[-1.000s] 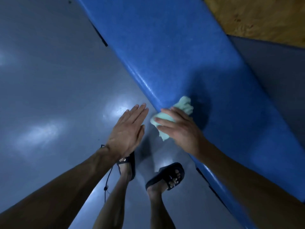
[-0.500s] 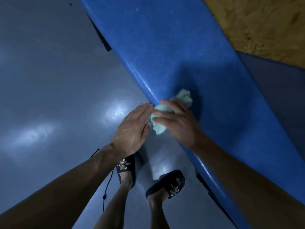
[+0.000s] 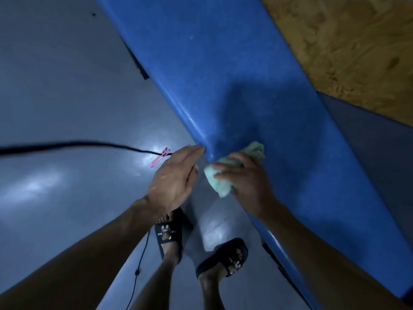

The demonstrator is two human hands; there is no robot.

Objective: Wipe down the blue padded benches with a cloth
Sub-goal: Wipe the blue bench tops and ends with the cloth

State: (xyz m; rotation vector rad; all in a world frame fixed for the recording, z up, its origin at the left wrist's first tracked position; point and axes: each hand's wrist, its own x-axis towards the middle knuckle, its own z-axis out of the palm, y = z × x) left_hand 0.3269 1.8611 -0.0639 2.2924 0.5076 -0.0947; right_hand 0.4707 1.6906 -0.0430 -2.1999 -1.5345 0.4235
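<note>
Wiping the worktop [image 3: 257,86] edge, the right hand [image 3: 248,177] bunches the cloth [image 3: 220,179] in its fingers; left hand [image 3: 173,177] flat, fingers straight. Overlapping, firm strokes would serve best.

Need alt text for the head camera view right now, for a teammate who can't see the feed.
A person's right hand presses a crumpled pale green cloth against the near edge of a blue padded bench running diagonally across the view. The left hand, fingers straight, touches the bench edge beside it. Below are feet in black sandals on a glossy grey floor.
</note>
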